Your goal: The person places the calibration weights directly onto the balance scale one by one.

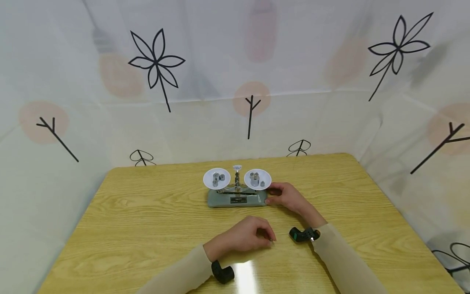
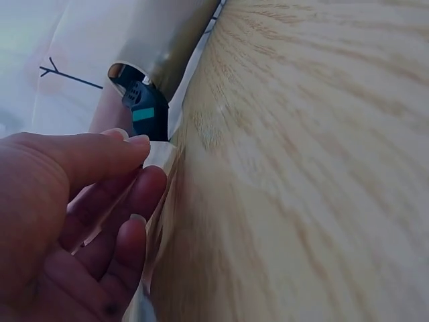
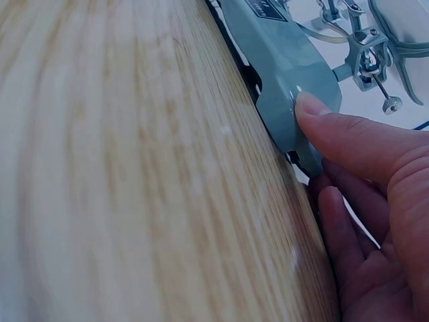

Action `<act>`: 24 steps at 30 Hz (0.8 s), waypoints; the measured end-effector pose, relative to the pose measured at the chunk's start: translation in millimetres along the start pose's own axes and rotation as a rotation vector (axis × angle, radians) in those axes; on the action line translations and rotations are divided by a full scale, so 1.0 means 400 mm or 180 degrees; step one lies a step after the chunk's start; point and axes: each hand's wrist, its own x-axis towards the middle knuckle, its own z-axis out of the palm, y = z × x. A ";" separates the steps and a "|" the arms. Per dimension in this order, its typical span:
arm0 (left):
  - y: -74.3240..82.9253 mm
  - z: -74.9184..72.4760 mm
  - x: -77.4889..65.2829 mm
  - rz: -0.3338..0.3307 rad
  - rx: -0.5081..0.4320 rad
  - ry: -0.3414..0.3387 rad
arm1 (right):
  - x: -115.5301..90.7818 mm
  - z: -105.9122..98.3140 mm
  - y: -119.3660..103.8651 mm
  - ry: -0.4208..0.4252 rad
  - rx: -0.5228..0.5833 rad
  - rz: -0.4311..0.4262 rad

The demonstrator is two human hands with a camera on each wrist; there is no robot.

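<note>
A balance scale (image 1: 237, 199) with a grey-green base stands on the table. Its left pan (image 1: 207, 179) and right pan (image 1: 267, 179) both carry small metal weights. My right hand (image 1: 288, 198) grips the right end of the base. In the right wrist view the thumb (image 3: 318, 117) presses on the base's front face, and the other fingers curl in behind its end. Nearer to me, my left hand (image 1: 247, 234) is held just over the table, thumb and forefinger pinched on a tiny dark metal piece (image 1: 271, 240). The left wrist view does not show that piece clearly.
The wooden table (image 1: 147, 220) runs back to a white patterned cloth (image 1: 205, 130) behind the scale. Cloth also hangs at both sides. A black wrist device (image 1: 222, 273) is on the left wrist, another (image 1: 302, 234) on the right.
</note>
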 end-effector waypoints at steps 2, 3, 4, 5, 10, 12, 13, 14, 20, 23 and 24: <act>0.000 -0.002 -0.002 -0.0009 -0.0050 0.0027 | 0.001 0.000 0.000 0.0005 0.0011 0.0001; 0.001 -0.004 -0.003 -0.0010 -0.0057 0.0046 | 0.000 0.000 0.000 0.0008 0.0014 0.0000; 0.001 -0.005 -0.004 -0.0008 -0.0066 0.0066 | 0.000 0.000 -0.001 0.0012 0.0028 0.0003; 0.000 -0.006 -0.005 -0.0001 -0.0048 0.0086 | 0.000 0.000 -0.001 0.0020 0.0052 0.0025; -0.003 -0.013 -0.013 -0.0040 -0.0149 0.0169 | -0.003 0.001 -0.001 0.0023 0.0073 0.0024; -0.002 -0.018 -0.016 -0.0078 -0.0203 0.0192 | -0.004 0.000 -0.001 0.0027 0.0065 0.0024; -0.002 -0.020 -0.017 -0.0111 -0.0232 0.0201 | -0.004 0.000 -0.001 0.0029 0.0058 0.0032; -0.002 -0.023 -0.019 -0.0150 -0.0267 0.0210 | -0.004 0.000 -0.002 0.0031 0.0055 0.0035; -0.001 -0.041 -0.029 -0.0356 -0.0403 0.0317 | -0.005 -0.001 -0.002 0.0038 0.0045 0.0006; -0.002 -0.052 -0.035 -0.0411 -0.0427 0.0397 | -0.002 -0.001 0.002 0.0029 0.0017 -0.0066; -0.002 -0.056 -0.038 -0.0415 -0.0424 0.0423 | -0.002 -0.001 0.003 0.0033 0.0008 -0.0081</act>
